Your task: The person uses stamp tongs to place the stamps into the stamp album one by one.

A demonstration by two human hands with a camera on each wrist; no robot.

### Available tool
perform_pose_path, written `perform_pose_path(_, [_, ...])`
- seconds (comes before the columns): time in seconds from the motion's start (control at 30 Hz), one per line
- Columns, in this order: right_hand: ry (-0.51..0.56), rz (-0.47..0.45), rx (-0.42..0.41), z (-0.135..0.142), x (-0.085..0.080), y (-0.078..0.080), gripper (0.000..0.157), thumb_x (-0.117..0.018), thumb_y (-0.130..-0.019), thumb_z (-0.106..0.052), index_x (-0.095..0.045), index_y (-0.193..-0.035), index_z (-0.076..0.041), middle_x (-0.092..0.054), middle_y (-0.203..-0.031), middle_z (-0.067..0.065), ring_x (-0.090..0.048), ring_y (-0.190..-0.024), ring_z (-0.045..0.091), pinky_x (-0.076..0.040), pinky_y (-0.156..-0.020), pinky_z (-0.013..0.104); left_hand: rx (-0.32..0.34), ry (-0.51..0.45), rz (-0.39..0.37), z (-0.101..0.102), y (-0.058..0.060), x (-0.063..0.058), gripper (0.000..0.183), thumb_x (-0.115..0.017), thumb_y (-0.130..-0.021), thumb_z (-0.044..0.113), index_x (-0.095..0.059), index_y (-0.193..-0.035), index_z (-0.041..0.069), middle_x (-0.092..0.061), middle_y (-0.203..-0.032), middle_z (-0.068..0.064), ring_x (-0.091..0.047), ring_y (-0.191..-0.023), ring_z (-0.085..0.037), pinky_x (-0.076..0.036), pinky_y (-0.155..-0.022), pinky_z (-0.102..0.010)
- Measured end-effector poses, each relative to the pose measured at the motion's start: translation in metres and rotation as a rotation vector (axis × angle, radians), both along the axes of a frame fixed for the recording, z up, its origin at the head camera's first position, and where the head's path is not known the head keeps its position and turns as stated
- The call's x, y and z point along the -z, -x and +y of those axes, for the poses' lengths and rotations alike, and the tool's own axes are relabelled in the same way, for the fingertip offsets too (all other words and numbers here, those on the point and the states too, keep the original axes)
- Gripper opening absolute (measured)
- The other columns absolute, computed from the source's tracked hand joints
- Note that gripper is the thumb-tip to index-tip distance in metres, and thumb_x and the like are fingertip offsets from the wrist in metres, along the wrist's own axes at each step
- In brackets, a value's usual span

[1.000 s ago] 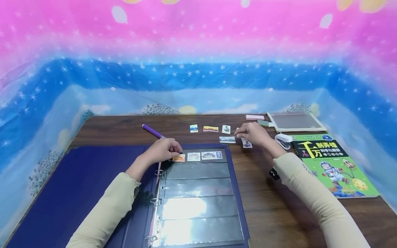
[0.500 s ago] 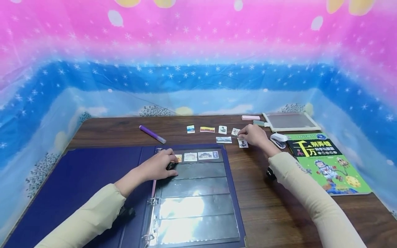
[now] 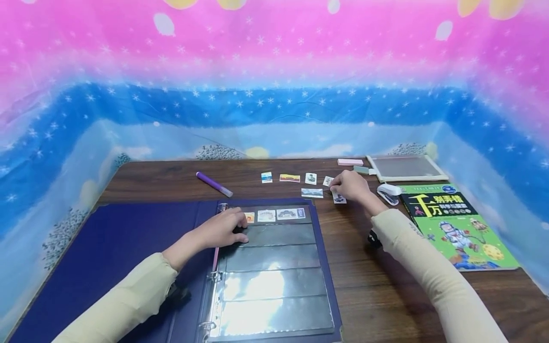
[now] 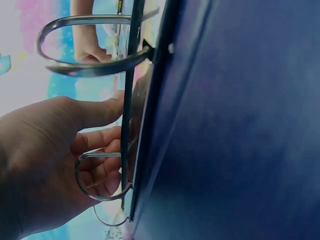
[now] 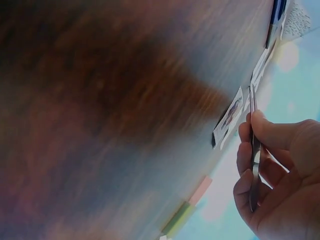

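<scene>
My right hand [image 3: 351, 186] pinches metal tweezers [image 5: 256, 155] between thumb and fingers, over the far right of the table. The tweezer tips come close to several loose stamps [image 3: 312, 193] laid in two rough rows; one stamp [image 5: 231, 116] shows near the tips in the right wrist view. An open blue ring binder [image 3: 141, 247] holds a black page with clear strips [image 3: 274, 257]. Three stamps [image 3: 290, 214] sit in its top strip, the leftmost partly hidden by my left hand [image 3: 220, 227]. That hand rests at the page's upper left, fingers loosely bent, beside the metal rings [image 4: 90, 70].
A purple marker [image 3: 214, 184] lies behind the binder. To the right are a white stapler [image 3: 389, 194], a green book [image 3: 463, 238], a white-rimmed panel [image 3: 407, 167], a pink block [image 3: 350, 162] and a green one [image 3: 361, 169]. A patterned cloth [image 3: 257, 105] surrounds the table.
My left hand has drawn back from the leftmost page stamp, down and left, uncovering the marker's tip. My right hand with the tweezers has shifted slightly right, off the long stamp.
</scene>
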State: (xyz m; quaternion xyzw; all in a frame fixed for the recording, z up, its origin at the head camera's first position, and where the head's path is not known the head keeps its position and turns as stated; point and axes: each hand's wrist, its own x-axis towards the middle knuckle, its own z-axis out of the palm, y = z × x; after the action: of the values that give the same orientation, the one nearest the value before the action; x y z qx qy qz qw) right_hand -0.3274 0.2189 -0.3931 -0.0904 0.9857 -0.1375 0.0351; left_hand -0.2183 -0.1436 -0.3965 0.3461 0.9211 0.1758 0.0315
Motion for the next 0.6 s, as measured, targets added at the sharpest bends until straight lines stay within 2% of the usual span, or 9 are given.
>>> perform_pose_path(0.17, [-0.018,0.033,0.016,0.0,-0.001,0.0,0.018,-0.061,-0.09,-0.021,-0.074,-0.1,-0.014,-0.074,-0.091,0.007,-0.052,-0.056,0.013,-0.035,-0.051,0.026,-0.01,0.057,0.038,0.006,-0.001,-0.005,0.024,-0.073,-0.08,0.023,-0.061,-0.089,0.004,-0.055,-0.089,-0.005,-0.047,-0.082,-0.016,-0.041,-0.075,-0.034])
perform_pose_path(0.3, [-0.003,0.071,0.032,0.001,-0.004,-0.001,0.018,-0.06,-0.09,-0.022,-0.075,-0.098,-0.015,-0.074,-0.087,0.006,-0.054,-0.057,0.013,-0.036,-0.05,0.026,-0.019,0.095,0.039,0.01,0.0,-0.008,0.022,-0.072,-0.08,0.021,-0.06,-0.087,0.004,-0.055,-0.088,-0.005,-0.046,-0.081,-0.017,-0.041,-0.075,-0.035])
perform_pose_path(0.5, [0.044,0.11,0.057,0.001,-0.013,-0.004,0.019,-0.06,-0.09,-0.022,-0.074,-0.098,-0.014,-0.074,-0.084,0.007,-0.047,-0.051,0.011,-0.031,-0.047,0.025,0.004,0.156,0.109,0.013,-0.002,-0.009,0.022,-0.073,-0.08,0.024,-0.06,-0.084,0.007,-0.055,-0.081,-0.002,-0.046,-0.074,-0.015,-0.038,-0.068,-0.033])
perform_pose_path(0.6, [0.088,0.127,0.045,-0.002,-0.02,-0.006,0.019,-0.06,-0.09,-0.021,-0.074,-0.099,-0.012,-0.074,-0.086,0.009,-0.044,-0.048,0.01,-0.028,-0.044,0.024,0.015,0.176,0.141,0.012,-0.004,-0.008,0.023,-0.073,-0.079,0.025,-0.061,-0.09,0.008,-0.059,-0.084,-0.003,-0.052,-0.075,-0.016,-0.042,-0.069,-0.035])
